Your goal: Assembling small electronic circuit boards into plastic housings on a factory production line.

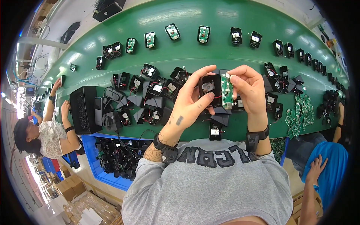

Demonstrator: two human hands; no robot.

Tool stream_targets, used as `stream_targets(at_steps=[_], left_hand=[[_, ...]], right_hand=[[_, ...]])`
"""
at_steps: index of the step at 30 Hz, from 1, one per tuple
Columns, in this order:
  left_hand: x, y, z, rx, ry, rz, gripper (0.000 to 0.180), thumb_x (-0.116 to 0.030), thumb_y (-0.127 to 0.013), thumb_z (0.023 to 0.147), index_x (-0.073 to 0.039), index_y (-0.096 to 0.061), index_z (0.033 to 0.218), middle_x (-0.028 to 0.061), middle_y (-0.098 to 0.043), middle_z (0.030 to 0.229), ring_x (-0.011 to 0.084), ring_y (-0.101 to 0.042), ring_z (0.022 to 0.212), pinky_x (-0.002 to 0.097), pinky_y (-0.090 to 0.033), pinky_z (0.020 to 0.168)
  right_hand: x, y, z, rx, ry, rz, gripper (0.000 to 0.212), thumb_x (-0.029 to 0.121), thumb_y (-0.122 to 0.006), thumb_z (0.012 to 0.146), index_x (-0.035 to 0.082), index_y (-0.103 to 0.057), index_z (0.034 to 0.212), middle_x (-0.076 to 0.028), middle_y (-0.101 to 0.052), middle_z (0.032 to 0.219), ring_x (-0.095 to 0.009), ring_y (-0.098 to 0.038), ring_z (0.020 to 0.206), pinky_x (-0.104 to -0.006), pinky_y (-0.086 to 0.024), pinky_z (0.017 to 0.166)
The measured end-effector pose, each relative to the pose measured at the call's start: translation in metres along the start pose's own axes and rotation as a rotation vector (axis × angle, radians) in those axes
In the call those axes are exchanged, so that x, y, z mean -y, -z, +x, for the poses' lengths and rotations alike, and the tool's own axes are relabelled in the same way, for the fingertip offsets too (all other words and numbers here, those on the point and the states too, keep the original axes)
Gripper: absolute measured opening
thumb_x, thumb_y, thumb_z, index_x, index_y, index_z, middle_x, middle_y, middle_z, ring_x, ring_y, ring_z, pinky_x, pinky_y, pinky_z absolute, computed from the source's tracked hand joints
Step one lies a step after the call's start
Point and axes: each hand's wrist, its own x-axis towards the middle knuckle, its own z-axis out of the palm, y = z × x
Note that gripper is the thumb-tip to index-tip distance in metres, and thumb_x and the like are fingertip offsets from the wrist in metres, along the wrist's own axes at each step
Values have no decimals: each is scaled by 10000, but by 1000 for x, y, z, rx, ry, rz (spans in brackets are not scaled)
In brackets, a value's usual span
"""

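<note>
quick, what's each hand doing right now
Left hand: closed on black housing.
Right hand: closed on green board.

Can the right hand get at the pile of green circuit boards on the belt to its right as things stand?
Probably not right away: the right hand is holding a green board against the black housing in the left hand. The path to the pile looks open.
</note>
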Motion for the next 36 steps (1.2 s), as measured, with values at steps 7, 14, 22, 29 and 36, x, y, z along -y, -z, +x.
stream_targets(at_steps=[7,14,22,29,36], left_hand=[[1,-4,3,2,-7,-26,588,43,-530,854,-81,-377,1407,90,-458,1265,139,-561,989,239,-556,592],[1,-6,6,-9,-21,11,590,47,-526,853,-86,-377,1408,87,-457,1260,134,-561,975,231,-549,567],[7,0,15,87,-18,-157,694,50,-541,777,-71,-343,1431,107,-424,1348,178,-508,1141,308,-501,880],[11,-18,15,95,-53,-139,857,53,-637,732,-84,-229,1473,105,-374,1410,190,-444,1230,335,-379,1036],[11,-23,15,93,-60,-93,799,21,-670,779,-68,-248,1452,78,-413,1314,164,-432,1213,321,-371,1033]], right_hand=[[4,4,-1,15,-62,58,152,61,-632,880,-38,-612,993,-77,-666,803,-66,-574,542,-185,-459,475],[8,7,-4,22,-4,6,146,52,-636,874,-54,-615,973,-93,-670,822,-80,-591,553,-188,-474,477],[11,-7,-11,-38,82,-154,130,-35,-658,837,-25,-673,966,-62,-658,805,-89,-611,630,-194,-476,549],[13,-13,-9,-114,486,-678,160,-48,-672,812,-23,-683,969,-60,-671,844,-112,-624,760,-215,-481,652],[13,-14,-12,-197,350,-549,168,-50,-685,785,-14,-686,949,-81,-673,852,-136,-616,764,-242,-477,681]])
